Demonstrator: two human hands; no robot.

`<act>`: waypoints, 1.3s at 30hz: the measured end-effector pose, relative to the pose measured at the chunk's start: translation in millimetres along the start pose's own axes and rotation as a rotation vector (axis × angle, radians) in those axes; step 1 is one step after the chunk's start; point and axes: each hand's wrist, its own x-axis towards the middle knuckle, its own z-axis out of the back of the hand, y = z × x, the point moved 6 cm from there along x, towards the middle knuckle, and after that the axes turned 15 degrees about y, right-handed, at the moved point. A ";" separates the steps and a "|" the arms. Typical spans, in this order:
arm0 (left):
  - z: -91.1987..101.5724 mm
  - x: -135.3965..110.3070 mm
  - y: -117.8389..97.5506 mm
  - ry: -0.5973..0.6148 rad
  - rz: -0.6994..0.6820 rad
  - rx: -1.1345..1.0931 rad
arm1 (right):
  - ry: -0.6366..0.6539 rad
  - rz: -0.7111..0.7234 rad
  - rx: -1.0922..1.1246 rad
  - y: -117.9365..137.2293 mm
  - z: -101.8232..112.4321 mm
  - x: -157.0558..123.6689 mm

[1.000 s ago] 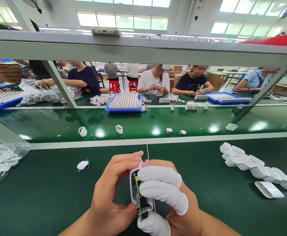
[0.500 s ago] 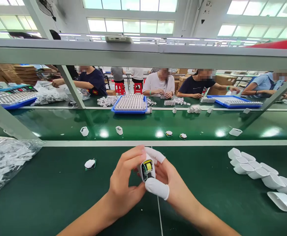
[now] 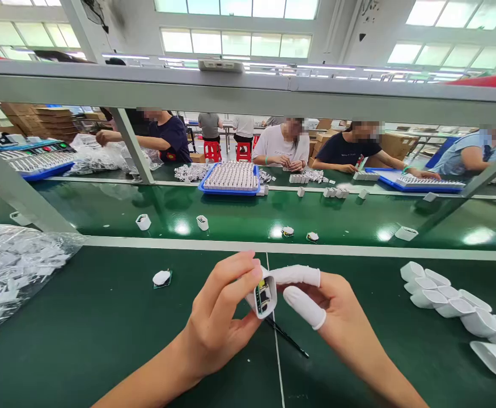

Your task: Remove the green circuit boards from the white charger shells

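Note:
My left hand (image 3: 216, 311) is closed around a white oval plastic casing (image 3: 272, 306), its open end turned toward me. Inside the casing sits a circuit board (image 3: 262, 296) with yellow and black parts. White finger cots cover the thumb and index finger of my right hand (image 3: 341, 306). Those fingers are spread, with the index tip at the casing's right rim; whether it touches, I cannot tell. Below the casing a thin black tool (image 3: 290, 339) slants across the green work surface, its upper end hidden. A loose circuit board with a white top (image 3: 161, 278) lies to the left.
Several empty white casings (image 3: 481, 323) stand in rows at right. A clear bag of white pieces (image 3: 13, 272) bulges at left. Beyond the white divider, a green belt (image 3: 239, 218) carries casings and boards. Co-workers sit across, near blue trays (image 3: 230, 191).
The board now sits deeper in the casing. My right thumb and index finger have come off it and spread to the right. The black tool now shows below. The view has shifted slightly.

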 end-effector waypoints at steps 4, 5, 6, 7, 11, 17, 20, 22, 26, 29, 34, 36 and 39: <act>-8.9 -1.3 -1.2 0.072 -0.094 0.026 | 0.020 -0.074 0.015 -5.0 -3.5 2.6; -10.6 -1.7 -1.0 0.091 -0.114 0.037 | 0.034 -0.092 0.036 -7.6 -4.0 3.8; -11.8 -1.9 -0.5 0.111 -0.127 0.047 | 0.049 -0.106 0.055 -10.0 -4.1 5.0; -12.7 -1.9 0.0 0.133 -0.134 0.055 | 0.066 -0.114 0.069 -11.8 -3.8 6.1; -13.4 -1.4 -1.3 0.204 -0.152 0.111 | 0.110 -0.100 0.026 -14.3 -0.9 9.1; -21.4 -2.6 -4.1 0.315 -0.182 0.270 | 0.049 -0.098 -0.154 -25.8 -2.7 15.6; -15.8 1.8 1.1 0.291 -0.112 0.218 | 0.000 -0.014 -0.220 -22.6 -2.9 17.3; -6.2 5.8 5.6 0.264 -0.032 0.118 | -0.001 0.094 -0.201 -13.1 -2.4 13.6; 13.0 10.3 7.0 0.286 0.044 -0.070 | 0.036 0.401 -0.453 17.1 -4.1 -7.2; 22.5 10.0 1.1 0.333 0.010 -0.099 | 0.127 0.535 -0.755 25.3 -14.9 -20.7; 24.8 4.9 -6.7 0.470 -0.002 -0.106 | 0.174 0.567 -0.874 24.3 -24.7 -28.5; 23.4 3.7 -9.2 0.520 -0.001 -0.103 | 0.192 0.524 -0.927 23.5 -27.0 -29.6; 21.4 5.9 -12.9 0.547 -0.011 -0.033 | 0.215 0.485 -0.993 22.0 -28.7 -29.8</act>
